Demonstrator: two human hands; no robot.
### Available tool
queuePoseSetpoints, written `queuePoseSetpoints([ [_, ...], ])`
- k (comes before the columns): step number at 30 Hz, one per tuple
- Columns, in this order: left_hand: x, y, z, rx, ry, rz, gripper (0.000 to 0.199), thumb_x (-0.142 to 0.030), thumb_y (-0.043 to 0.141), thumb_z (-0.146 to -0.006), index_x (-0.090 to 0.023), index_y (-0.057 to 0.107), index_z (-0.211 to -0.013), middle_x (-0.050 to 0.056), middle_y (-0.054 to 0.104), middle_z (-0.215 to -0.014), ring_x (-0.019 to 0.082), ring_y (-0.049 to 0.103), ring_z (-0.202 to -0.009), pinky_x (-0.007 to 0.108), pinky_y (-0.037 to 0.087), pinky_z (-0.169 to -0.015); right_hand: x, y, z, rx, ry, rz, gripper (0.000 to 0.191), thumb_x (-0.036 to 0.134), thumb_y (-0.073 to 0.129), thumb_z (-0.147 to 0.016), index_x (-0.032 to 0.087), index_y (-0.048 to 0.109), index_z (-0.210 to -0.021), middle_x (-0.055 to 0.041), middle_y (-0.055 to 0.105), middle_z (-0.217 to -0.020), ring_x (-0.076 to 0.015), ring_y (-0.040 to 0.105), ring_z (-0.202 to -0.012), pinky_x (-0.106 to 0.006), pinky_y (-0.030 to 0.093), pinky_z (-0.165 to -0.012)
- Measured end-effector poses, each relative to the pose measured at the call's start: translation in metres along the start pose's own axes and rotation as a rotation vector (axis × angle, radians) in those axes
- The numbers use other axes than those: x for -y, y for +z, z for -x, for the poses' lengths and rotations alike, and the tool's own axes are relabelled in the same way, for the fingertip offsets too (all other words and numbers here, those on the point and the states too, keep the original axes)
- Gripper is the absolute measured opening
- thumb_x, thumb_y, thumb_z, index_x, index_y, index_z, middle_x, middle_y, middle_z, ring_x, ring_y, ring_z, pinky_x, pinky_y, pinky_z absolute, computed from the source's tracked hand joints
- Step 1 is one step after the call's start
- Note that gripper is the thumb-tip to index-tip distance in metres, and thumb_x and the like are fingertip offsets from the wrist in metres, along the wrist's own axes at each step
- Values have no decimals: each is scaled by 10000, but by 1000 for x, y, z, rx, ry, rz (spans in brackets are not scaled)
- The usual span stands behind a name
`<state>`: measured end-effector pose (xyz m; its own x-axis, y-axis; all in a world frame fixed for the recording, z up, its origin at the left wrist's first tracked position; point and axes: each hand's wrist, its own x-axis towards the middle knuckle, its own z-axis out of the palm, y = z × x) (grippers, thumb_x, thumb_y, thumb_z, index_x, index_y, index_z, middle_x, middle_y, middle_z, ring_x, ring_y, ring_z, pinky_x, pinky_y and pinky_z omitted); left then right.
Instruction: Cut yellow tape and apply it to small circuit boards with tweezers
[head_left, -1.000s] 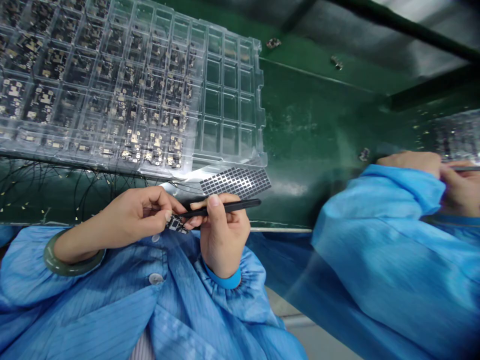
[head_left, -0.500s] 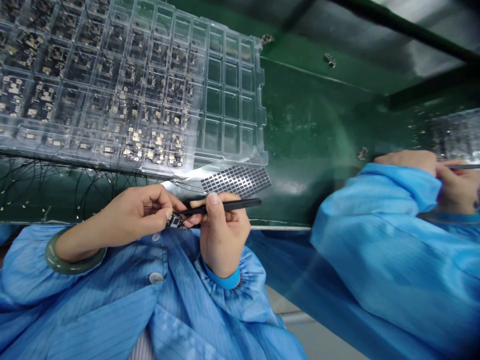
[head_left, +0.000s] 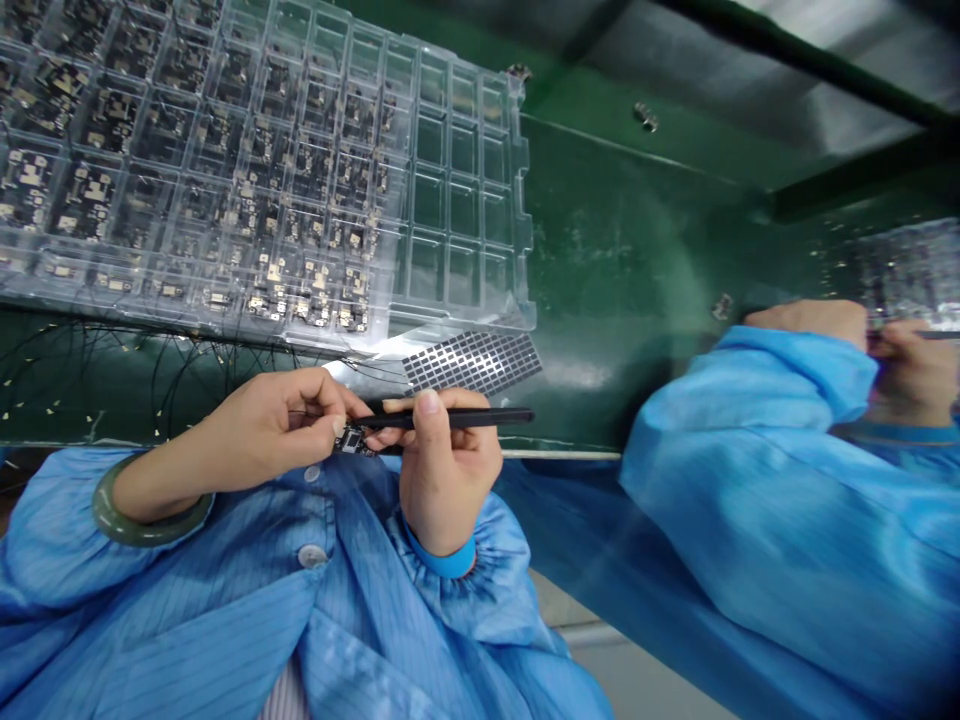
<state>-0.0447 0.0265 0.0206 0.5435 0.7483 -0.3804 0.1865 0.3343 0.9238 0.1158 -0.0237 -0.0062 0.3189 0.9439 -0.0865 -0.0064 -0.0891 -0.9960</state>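
Between its thumb and fingers, my left hand (head_left: pixel 274 425) pinches a small dark circuit board (head_left: pixel 352 440) just beyond the table's front edge. My right hand (head_left: pixel 450 460) grips black tweezers (head_left: pixel 480 417) like a pen. The tweezers lie nearly level, and their tip is over the board's top edge, close to my left fingers. Whether the tip touches the board is too small to tell. Behind my hands a dark sheet with a grid of small rectangles (head_left: pixel 476 362) rests partly against the clear tray (head_left: pixel 459 318).
The tray's left compartments hold several circuit boards. Thin black wires (head_left: pixel 180 350) hang along its front. Small metal parts (head_left: pixel 645 117) lie on the green table (head_left: pixel 600 250). At the right, a co-worker's blue sleeve (head_left: pixel 750 430) and hands work near another tray (head_left: pixel 911 265).
The tweezers in my right hand have turned to a more level angle and their rear end has shifted slightly right. My left hand has stayed nearly still.
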Motion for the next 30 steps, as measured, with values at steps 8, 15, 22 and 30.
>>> queuePoseSetpoints([
  [8, 0, 1, 0, 0, -9, 17, 102, -236, 596, -809, -182, 553, -734, 61, 732, -1023, 152, 683, -789, 244, 549, -658, 4, -1, 8, -63, -179, 143, 286, 373, 459, -969, 355, 656, -763, 20, 817, -859, -211, 792, -748, -280, 604, -502],
  [15, 1, 0, 1, 17, 11, 19, 95, -214, 591, -809, -180, 559, -727, 62, 730, -1029, 149, 685, -794, 243, 554, -661, 0, -8, 10, -116, -374, 114, 73, 342, 666, -875, 302, 618, -836, -14, 786, -816, -244, 773, -731, -396, 628, -590],
  [22, 0, 0, 1, 22, 28, -16, 92, -224, 585, -815, -180, 561, -738, 66, 730, -1032, 139, 669, -756, 235, 542, -635, 0, -3, 9, -105, -377, -71, 97, 218, 675, -896, 281, 612, -935, 4, 754, -811, -207, 751, -699, -382, 655, -615],
  [30, 2, 0, 3, 12, 81, -73, 106, -240, 566, -872, -172, 580, -792, 78, 724, -1046, 147, 663, -803, 235, 535, -662, 2, -15, 5, -70, -527, 28, 33, 306, 625, -918, 286, 609, -897, -17, 747, -853, -208, 708, -667, -363, 590, -567],
])
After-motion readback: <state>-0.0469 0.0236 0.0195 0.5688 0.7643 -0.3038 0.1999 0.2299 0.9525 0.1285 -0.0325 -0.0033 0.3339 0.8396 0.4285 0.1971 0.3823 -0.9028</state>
